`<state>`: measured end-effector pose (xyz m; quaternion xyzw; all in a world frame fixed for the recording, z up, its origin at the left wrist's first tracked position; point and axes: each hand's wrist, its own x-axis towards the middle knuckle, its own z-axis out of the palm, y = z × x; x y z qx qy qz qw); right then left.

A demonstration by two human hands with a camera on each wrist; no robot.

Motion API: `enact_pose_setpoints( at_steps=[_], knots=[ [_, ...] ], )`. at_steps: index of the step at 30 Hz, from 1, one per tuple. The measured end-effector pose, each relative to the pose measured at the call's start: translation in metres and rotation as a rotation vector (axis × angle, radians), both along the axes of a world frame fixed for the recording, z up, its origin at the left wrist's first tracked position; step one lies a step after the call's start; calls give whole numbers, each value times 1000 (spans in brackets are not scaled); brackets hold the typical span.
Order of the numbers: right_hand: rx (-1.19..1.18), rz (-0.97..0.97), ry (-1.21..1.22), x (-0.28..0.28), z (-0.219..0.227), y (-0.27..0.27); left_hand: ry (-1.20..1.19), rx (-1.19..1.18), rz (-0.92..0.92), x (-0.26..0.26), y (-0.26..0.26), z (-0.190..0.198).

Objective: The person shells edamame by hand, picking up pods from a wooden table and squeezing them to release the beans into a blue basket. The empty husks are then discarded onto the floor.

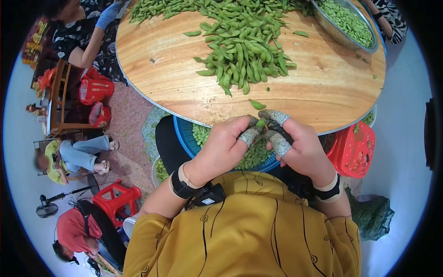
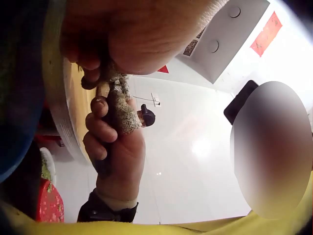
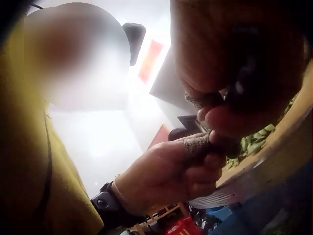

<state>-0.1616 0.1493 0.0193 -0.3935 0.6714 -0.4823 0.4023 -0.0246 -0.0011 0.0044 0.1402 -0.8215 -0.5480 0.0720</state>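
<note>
Both hands meet over the front edge of the round wooden table (image 1: pixel 323 99), fingertips close together. My left hand (image 1: pixel 217 145) and my right hand (image 1: pixel 302 150) pinch a green soybean pod (image 1: pixel 261 123) between their thumbs and forefingers. Grey speckled wraps cover those thumbs and fingers. Just beyond the fingertips a loose pod (image 1: pixel 257 105) lies on the wood. Beneath the hands, a blue basin (image 1: pixel 183 134) holds shelled green beans (image 1: pixel 201 134). In both wrist views the fingers hide the pod.
A large heap of pods (image 1: pixel 251 51) spreads over the table. At the far right stands a metal bowl (image 1: pixel 323 21) of shelled beans. A red container (image 1: pixel 354 150) sits right of the basin, and a red stool (image 1: pixel 117 198) at the left. Other people sit around.
</note>
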Motion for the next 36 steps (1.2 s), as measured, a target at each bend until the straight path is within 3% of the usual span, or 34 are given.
enact_pose_setpoints(
  at_steps=[3,5,7,12,14,15,16,17,18,20,22,26,28,29,31,35,36],
  knots=[
    [26,-5,-131,1,0,3,11,-88,-11,2,4,-2],
    [67,-19,-235,0,2,5,111,-410,29,2,10,1],
    [170,-4,-480,-2,6,5,122,-490,32,5,14,2],
    [71,-17,-390,7,-14,4,186,-703,6,10,13,-10],
    [81,-20,-374,8,-14,4,305,-514,19,10,11,-21],
    [109,-18,-572,7,-10,4,301,-507,16,13,12,-17],
    [135,-16,-769,6,-7,4,90,216,77,15,12,-10],
    [138,-16,-772,8,-4,5,-133,935,135,17,12,-6],
    [123,3,-841,9,-2,5,-133,937,139,20,11,-12],
    [119,29,-918,17,-8,7,77,1623,-70,30,14,-31],
    [-359,18,280,28,-30,3,96,1698,-86,34,16,-38],
    [-245,95,381,25,-26,8,-24,1612,9,39,13,-41],
    [-147,46,-177,28,-26,8,-72,1539,4,42,11,-39],
    [-145,46,-175,26,-24,7,-103,1480,-23,42,11,-38],
    [123,60,-413,16,-20,2,-126,1413,-62,40,5,-42],
    [96,122,-371,15,-21,-1,-87,1678,-117,47,6,-52],
    [-32,152,-222,17,-29,-1,-67,1775,-167,49,7,-52]
  ],
)
